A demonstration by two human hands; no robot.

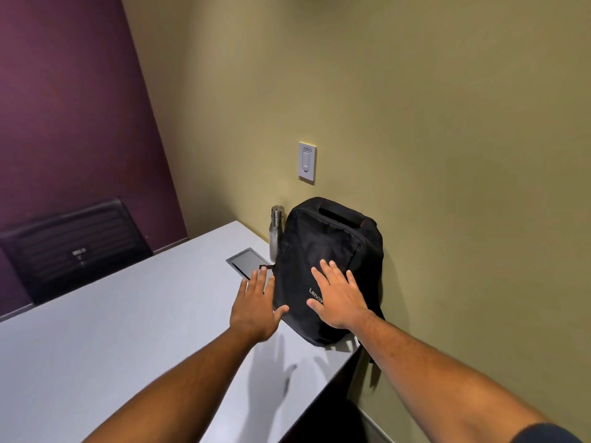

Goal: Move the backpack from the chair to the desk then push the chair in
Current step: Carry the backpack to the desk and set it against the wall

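Head view: backpack (329, 266) upright on desk (112, 330) beside bottle (277, 231), both hands' fingers (332, 270) spread, holding nothing.

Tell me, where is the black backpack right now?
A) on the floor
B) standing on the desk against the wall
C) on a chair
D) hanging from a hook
B: the backpack stands upright on the desk, leaning on the yellow-green wall beside a metal bottle, with both hands open, the right hand flat on its front.
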